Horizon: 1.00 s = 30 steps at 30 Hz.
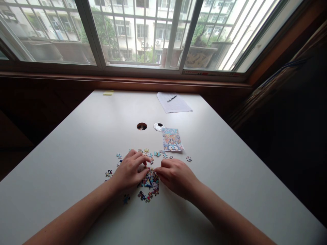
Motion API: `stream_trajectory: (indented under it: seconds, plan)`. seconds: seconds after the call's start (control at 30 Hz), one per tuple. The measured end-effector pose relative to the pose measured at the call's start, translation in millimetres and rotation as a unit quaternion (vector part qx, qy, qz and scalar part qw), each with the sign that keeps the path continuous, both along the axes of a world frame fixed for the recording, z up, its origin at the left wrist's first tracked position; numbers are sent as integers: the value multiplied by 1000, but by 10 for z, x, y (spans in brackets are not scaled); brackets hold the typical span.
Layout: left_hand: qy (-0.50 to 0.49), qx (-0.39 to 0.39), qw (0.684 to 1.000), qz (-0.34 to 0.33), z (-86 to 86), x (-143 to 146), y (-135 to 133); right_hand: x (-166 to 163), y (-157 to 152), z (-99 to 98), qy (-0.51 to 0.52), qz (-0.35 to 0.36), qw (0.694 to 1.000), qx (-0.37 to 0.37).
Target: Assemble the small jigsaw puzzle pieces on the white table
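Blue shows on a loose piece (126,199) nearest us, on the white table (76,143), left of a few clustered pieces (142,195). Just beyond lies the part-built puzzle (150,183), between our hands. Our left hand (131,168) curves over its left side, thumb and forefinger slightly apart; our right hand (176,175) brings its fingertips together at the right edge, and we cannot tell whether they pinch a piece. More pieces (157,154) are scattered past our fingers, then comes the picture card (173,139), with a ring (158,126) at its corner and a round hole (141,126) farther left. Beyond, we see a pen (172,98) on paper (181,106), yellow notes (108,93) and the barred window (140,34).
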<state>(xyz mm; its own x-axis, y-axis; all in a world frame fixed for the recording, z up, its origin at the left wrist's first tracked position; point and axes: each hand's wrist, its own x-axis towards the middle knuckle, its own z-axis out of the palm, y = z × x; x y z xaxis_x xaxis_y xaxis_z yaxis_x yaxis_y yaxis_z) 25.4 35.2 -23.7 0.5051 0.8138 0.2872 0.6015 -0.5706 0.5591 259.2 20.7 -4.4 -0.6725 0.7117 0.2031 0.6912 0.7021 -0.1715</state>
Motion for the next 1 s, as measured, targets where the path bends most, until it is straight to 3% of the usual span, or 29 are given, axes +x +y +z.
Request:
stream_trajectory:
  seconds: [1.0]
  plan:
    - [6, -12, 1000, 1, 17, 15, 2, 47, 41, -35, -9, 27, 1000, -4]
